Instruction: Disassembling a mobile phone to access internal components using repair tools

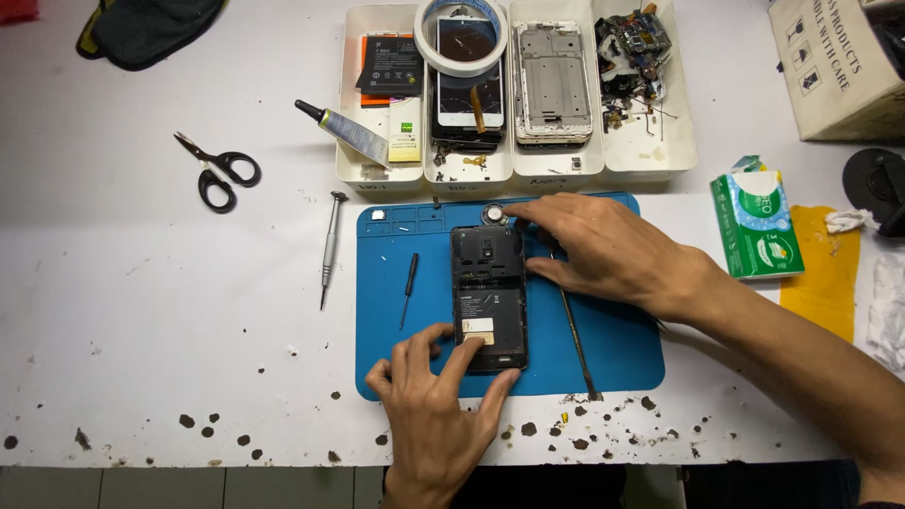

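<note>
Black-handled scissors and a grey screwdriver are seen on the white table. On the blue mat, an opened phone is pinned at its lower end by the left hand, fingers spread flat. Its top edge is touched by the right hand, whose fingertips are pinched on a small round part.

Green tissue pack beside, perhaps, cardboard box.

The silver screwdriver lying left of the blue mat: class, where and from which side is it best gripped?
Probably the thick upper handle of the silver screwdriver, from above: it lies flat on the white table, tip toward the person, with bare space on both sides.
</note>
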